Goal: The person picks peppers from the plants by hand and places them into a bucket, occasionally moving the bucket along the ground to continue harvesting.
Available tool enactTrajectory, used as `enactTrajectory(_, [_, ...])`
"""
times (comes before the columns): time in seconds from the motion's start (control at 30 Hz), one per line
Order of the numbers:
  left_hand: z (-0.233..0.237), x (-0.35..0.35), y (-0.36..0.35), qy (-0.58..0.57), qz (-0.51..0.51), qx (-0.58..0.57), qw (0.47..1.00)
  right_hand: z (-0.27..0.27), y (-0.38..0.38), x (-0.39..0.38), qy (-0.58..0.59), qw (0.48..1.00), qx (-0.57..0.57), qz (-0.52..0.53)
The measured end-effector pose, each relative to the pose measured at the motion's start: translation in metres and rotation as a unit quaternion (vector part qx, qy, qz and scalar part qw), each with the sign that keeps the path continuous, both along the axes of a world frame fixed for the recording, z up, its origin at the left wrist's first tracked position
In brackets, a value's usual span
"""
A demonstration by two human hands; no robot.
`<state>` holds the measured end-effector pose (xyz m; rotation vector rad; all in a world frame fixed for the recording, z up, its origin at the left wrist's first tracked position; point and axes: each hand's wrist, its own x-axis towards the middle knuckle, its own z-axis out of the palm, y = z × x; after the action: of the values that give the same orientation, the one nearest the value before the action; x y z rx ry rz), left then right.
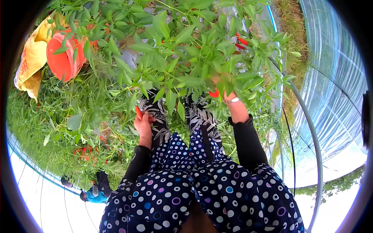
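Observation:
My left hand is closed around a red chili pepper, which sticks up past the fingers in front of my left leg. Reaching into the leafy pepper plant, my right hand has a white band at the wrist. Leaves cover most of its fingers, so their grip does not show. Close beside it, on the left, part of another red chili pepper shows among the leaves. Farther up on the right, more red peppers hang in the foliage.
A red bucket lies tipped at the upper left, beside a yellow sack. Red peppers show in the greenery at lower left. Another person is in the distance. A curved grey pole and plastic sheeting stand on the right.

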<state>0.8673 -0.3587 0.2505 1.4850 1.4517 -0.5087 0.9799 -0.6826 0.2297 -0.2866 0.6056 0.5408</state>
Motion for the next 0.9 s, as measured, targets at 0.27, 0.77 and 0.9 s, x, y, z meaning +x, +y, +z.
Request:
enactTrajectory(0.27, [-0.003, 0.008, 0.001, 0.006, 0.007, -0.003, 1.0, -0.029, -0.067, -0.002, 0.07, 0.743, -0.652, 0.133])
enactTrajectory(0.77, [-0.001, 0.016, -0.004, 0.021, 0.005, 0.014, 1.0, -0.066, -0.121, 0.143, 0.021, 0.784, -0.611, 0.109])
enactTrajectory(0.9, [0.0, 0.02, -0.007, 0.029, -0.012, 0.025, 0.999, -0.035, -0.115, 0.143, 0.133, 0.797, -0.567, 0.159])
